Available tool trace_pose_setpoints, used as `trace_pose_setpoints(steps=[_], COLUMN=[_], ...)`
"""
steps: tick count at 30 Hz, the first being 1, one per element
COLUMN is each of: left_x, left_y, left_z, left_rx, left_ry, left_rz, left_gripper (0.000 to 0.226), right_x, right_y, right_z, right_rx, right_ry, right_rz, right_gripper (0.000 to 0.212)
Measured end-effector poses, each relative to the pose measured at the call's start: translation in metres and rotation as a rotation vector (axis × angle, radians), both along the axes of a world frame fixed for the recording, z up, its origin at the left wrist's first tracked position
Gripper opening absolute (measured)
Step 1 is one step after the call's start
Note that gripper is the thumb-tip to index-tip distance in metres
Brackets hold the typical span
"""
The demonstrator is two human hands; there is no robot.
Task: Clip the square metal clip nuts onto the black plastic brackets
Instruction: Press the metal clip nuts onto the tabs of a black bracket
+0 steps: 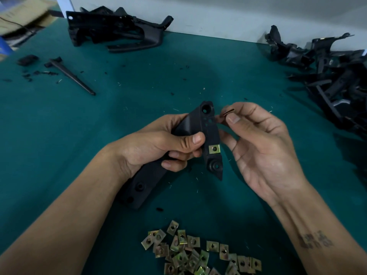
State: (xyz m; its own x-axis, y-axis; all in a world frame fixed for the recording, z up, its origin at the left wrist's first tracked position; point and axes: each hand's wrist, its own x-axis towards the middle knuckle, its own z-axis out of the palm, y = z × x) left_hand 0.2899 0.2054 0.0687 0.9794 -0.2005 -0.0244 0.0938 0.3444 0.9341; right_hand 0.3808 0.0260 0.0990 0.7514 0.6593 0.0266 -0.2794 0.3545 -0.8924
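The left hand (158, 147) grips a black bracket (206, 135) above the green table (139, 80), with open cloth all round. One clip nut (214, 149) sits clipped just right of its thumb. The right hand (260, 143) pinches another nut (228, 112) edge-on, hard to make out, beside the bracket's top. Loose nuts (198, 253) lie below, cut off by the frame.

A dark pointed tool (72, 76) lies far left on green table (139, 80); cardboard (21, 14) behind.
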Motion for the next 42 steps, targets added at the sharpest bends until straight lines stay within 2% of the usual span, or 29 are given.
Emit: trace_pose_setpoints(steps=[5, 8, 12, 16, 20, 25, 29, 32, 42], left_x=[0.002, 0.002, 0.002, 0.002, 0.001, 0.001, 0.002, 0.001, 0.001], left_y=[-0.001, -0.002, -0.002, -0.002, -0.003, -0.003, -0.003, -0.003, -0.005], left_z=[0.0, 0.0, 0.0, 0.0, 0.0, 0.0, 0.0, 0.0, 0.001], left_rx=[0.043, 0.038, 0.036, 0.022, 0.008, 0.019, 0.002, -0.002, 0.041], left_ry=[-0.011, 0.001, 0.004, 0.016, 0.015, 0.014, 0.016, 0.017, 0.023], left_rz=[0.105, 0.119, 0.101, 0.096, 0.09, 0.083, 0.084, 0.076, 0.092], left_gripper=[0.011, 0.018, 0.019, 0.026, 0.018, 0.018, 0.018, 0.018, 0.017], right_x=[-0.003, -0.004, -0.006, -0.006, -0.005, -0.002, -0.004, -0.005, -0.015], right_y=[0.001, 0.001, 0.003, 0.004, 0.004, 0.001, 0.002, 0.003, 0.007], right_z=[0.001, 0.0, -0.003, -0.004, -0.004, -0.004, -0.006, -0.008, -0.006], right_rx=[0.046, 0.017, -0.032, 0.014, 0.057, -0.021, 0.001, -0.027, -0.004], right_ry=[-0.037, -0.048, -0.029, -0.023, -0.002, -0.124, -0.187, -0.243, -0.027], right_rz=[-0.053, -0.056, -0.081, -0.081, -0.126, -0.171, -0.18, -0.189, -0.213], right_gripper=[0.02, 0.026, 0.022, 0.023, 0.018, 0.011, 0.008, 0.016, 0.013])
